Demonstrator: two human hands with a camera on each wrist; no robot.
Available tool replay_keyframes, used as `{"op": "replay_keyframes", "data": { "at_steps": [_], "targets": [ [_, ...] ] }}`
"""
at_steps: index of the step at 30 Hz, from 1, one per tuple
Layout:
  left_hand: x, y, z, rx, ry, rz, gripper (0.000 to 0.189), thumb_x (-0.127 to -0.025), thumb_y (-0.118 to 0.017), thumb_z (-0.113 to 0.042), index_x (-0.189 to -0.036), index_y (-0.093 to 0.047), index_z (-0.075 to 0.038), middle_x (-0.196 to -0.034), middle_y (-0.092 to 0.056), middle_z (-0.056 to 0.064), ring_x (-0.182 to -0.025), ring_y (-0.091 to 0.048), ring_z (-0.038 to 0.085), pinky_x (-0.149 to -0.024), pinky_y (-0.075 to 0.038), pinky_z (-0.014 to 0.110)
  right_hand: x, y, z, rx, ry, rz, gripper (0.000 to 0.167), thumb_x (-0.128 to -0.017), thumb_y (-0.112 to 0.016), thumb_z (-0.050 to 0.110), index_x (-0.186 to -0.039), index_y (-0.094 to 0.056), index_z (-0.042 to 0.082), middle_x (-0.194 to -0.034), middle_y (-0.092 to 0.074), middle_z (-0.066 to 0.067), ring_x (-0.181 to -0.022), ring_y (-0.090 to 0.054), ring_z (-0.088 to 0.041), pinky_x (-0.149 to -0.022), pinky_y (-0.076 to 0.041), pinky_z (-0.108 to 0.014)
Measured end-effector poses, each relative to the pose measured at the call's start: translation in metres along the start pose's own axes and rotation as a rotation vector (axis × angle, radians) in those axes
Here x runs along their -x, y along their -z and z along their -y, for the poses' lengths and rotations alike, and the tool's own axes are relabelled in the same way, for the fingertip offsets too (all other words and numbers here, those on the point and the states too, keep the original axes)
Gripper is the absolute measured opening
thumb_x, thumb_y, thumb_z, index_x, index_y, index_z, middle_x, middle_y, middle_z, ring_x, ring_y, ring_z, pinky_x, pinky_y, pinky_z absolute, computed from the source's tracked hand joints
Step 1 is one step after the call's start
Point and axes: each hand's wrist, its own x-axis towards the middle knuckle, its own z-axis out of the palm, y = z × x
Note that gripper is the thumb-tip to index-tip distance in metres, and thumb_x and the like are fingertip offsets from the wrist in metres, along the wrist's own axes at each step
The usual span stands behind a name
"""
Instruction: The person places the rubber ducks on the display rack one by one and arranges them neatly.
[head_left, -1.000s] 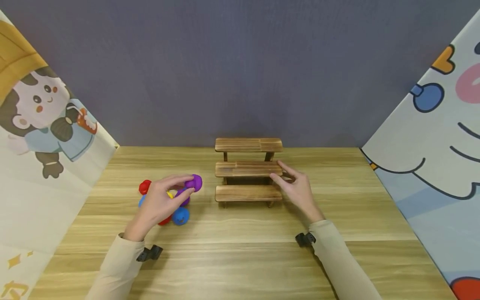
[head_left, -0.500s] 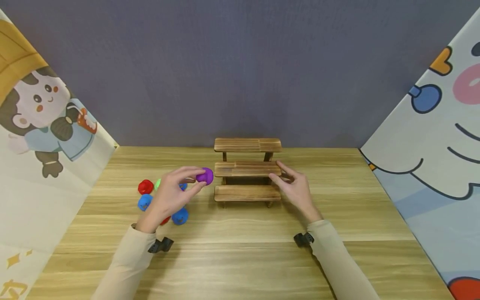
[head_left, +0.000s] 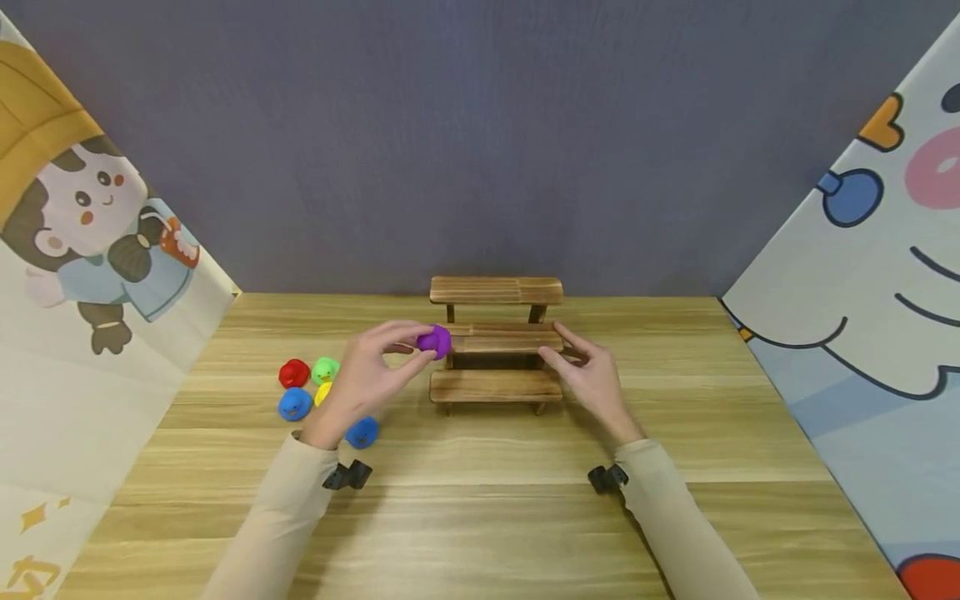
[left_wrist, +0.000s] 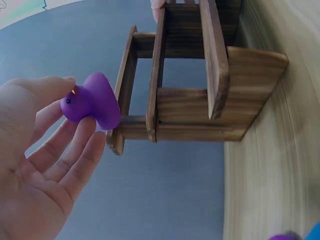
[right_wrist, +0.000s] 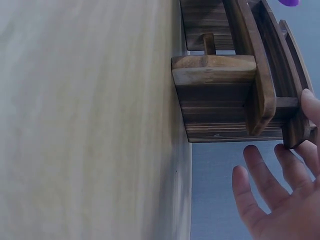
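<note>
My left hand (head_left: 370, 371) pinches a purple rubber duck (head_left: 435, 342) between thumb and fingertips. It hovers by the left end of the middle step of a three-tier wooden stand (head_left: 495, 385). The left wrist view shows the duck (left_wrist: 95, 101) sideways, head toward the thumb; whether it touches the stand (left_wrist: 240, 95) I cannot tell. At the right end of the middle step, my right hand (head_left: 594, 379) holds the board between thumb and index finger. In the right wrist view its thumb (right_wrist: 311, 106) lies on the board, and the other fingers are spread.
Left of the stand, several small ducks lie on the wooden table (head_left: 480, 517): a red one (head_left: 293, 373), a green one (head_left: 326, 370), a yellow one (head_left: 323, 392) and blue ones (head_left: 295, 404). My left forearm partly covers the group. A grey wall (head_left: 480, 150) rises behind the stand.
My left hand has carried the purple duck rightward and slightly up, from above the other ducks to the middle step's left end. The right hand keeps its place on the stand.
</note>
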Motion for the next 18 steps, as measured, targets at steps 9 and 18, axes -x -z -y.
{"op": "replay_keyframes", "data": {
  "at_steps": [9,18],
  "targets": [
    [-0.014,-0.011,-0.004,0.014,0.012,0.000,0.031,-0.093,-0.084,-0.013,-0.123,-0.079,-0.007,-0.122,-0.079,0.010,-0.100,-0.077,0.023,-0.087,-0.067,0.040,0.000,0.000,-0.001,-0.014,0.000,0.010,0.060,-0.094,-0.083,0.038,-0.148,-0.064,0.020,-0.149,-0.063,-0.018,-0.111,-0.077,-0.036,-0.091,-0.064,-0.028],
    [-0.030,-0.017,-0.011,-0.016,0.006,-0.004,0.031,-0.092,-0.085,-0.014,-0.122,-0.080,-0.008,-0.120,-0.080,0.009,-0.098,-0.077,0.022,-0.082,-0.067,0.038,-0.001,0.000,-0.003,-0.042,0.008,0.022,0.060,-0.096,-0.082,0.033,-0.151,-0.061,0.017,-0.153,-0.060,-0.017,-0.109,-0.078,-0.038,-0.088,-0.063,-0.023]
  ]
}}
